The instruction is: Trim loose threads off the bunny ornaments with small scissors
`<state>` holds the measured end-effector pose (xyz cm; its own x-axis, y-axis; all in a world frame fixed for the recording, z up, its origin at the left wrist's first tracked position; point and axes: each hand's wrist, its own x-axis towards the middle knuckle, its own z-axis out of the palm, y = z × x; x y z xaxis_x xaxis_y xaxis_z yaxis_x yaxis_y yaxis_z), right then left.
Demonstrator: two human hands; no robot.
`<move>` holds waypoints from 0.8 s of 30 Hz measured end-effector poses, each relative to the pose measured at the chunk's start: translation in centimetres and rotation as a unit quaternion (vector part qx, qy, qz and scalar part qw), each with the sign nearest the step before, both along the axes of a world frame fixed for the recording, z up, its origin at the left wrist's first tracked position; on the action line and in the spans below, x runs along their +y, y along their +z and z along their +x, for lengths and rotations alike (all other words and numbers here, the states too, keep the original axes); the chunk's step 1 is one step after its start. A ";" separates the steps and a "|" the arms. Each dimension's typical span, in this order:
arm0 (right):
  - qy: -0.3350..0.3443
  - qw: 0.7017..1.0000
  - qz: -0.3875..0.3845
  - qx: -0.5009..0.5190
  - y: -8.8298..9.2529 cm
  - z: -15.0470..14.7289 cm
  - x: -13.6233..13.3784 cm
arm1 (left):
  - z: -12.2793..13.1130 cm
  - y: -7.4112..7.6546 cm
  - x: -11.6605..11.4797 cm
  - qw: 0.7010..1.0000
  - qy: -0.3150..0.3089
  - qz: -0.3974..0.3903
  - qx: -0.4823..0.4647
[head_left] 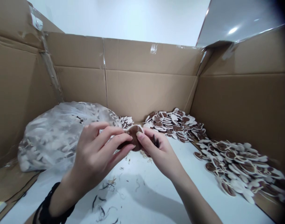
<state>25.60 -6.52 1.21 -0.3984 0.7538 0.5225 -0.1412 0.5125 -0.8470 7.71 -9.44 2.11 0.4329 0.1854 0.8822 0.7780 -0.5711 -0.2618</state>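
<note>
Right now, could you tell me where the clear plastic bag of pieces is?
In the head view, the plastic bag lies on the left, against the cardboard wall, just behind the left hand and left of the brown piece both hands hold.

Packing or craft workshop; cardboard walls (137,90), heaped brown-and-white patches (238,168), bagged stock (55,137), thread scraps (105,199)

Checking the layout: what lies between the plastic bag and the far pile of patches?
In the head view, a small heap of patches lies between the plastic bag and the far pile.
</note>
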 end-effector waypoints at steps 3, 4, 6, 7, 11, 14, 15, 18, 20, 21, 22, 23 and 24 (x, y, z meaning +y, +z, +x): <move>0.001 1.000 0.009 0.020 0.0 -0.3 -0.2 | 0.3 -0.3 -0.1 0.999 -0.003 -0.019 -0.027; -0.003 1.000 0.013 0.024 0.0 -0.4 -0.3 | 0.4 -0.4 -0.1 0.999 -0.003 -0.025 -0.038; -0.022 0.999 0.026 0.025 -0.2 -0.6 -0.5 | 0.5 -0.4 -0.1 0.998 -0.004 -0.029 -0.051; -0.031 0.999 0.035 0.023 -0.3 -0.7 -0.6 | 0.6 -0.5 0.0 0.998 -0.008 -0.025 -0.054; -0.060 0.997 0.051 0.011 -0.8 -0.9 -1.0 | 1.0 -0.8 0.4 0.999 -0.017 0.007 -0.041; -0.048 0.997 0.053 0.003 -0.9 -0.8 -1.2 | 1.1 -1.1 0.7 0.999 -0.017 0.026 -0.026; -0.041 0.998 0.054 0.001 -0.9 -0.8 -1.2 | 1.2 -1.2 0.8 0.999 -0.017 0.030 -0.021; -0.039 0.997 0.064 -0.003 -0.8 -0.8 -1.2 | 1.2 -1.2 0.9 0.999 -0.012 0.034 -0.015; -0.053 0.996 0.071 -0.008 -0.7 -0.8 -1.2 | 1.1 -1.2 0.8 1.000 -0.014 0.017 -0.021; -0.058 0.996 0.072 -0.010 -0.8 -0.8 -1.1 | 1.1 -1.1 0.8 0.999 -0.018 0.004 -0.027; -0.064 0.995 0.072 -0.011 -0.8 -0.9 -1.1 | 1.0 -1.0 0.8 0.999 -0.024 -0.009 -0.034; -0.071 0.995 0.072 -0.012 -0.8 -0.9 -1.1 | 1.0 -0.9 0.7 0.999 -0.030 -0.018 -0.041; -0.077 0.994 0.072 -0.012 -0.9 -1.0 -1.0 | 0.9 -0.8 0.7 0.998 -0.035 -0.025 -0.048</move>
<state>24.64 -7.52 0.34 -0.2974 0.7254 0.6207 -0.0330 0.6420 -0.7660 8.61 -8.73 1.29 0.3599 0.2014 0.9110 0.7556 -0.6357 -0.1580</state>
